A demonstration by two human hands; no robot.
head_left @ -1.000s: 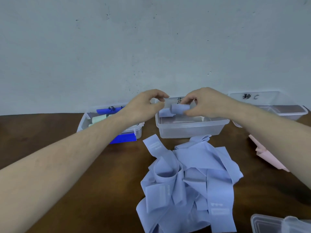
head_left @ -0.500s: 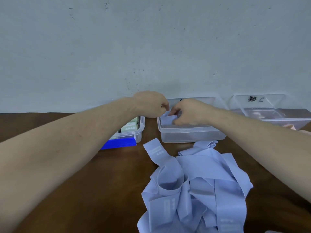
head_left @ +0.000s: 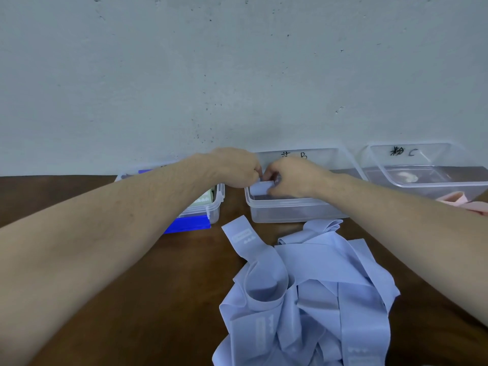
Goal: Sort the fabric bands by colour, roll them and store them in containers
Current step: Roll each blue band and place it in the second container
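A rolled lilac-blue band (head_left: 260,187) lies at the left end of the middle clear container (head_left: 290,212). My left hand (head_left: 235,167) and my right hand (head_left: 293,179) both reach into that container, fingers curled round the roll from either side. A heap of loose lilac-blue bands (head_left: 303,291) lies on the brown table in front of the container. The left clear container (head_left: 215,204) holds green rolls (head_left: 204,200), partly hidden by my left forearm. The right clear container (head_left: 422,178) bears a handwritten label.
A blue lid (head_left: 187,225) sticks out under the left container. Pink bands (head_left: 456,200) lie by the right container, behind my right forearm. The containers stand against a pale wall. Brown tabletop (head_left: 158,299) shows left of the heap.
Both hands have lowered the rolled band from above the middle container down into its left end. The view has tilted, so the heap sits lower in frame.
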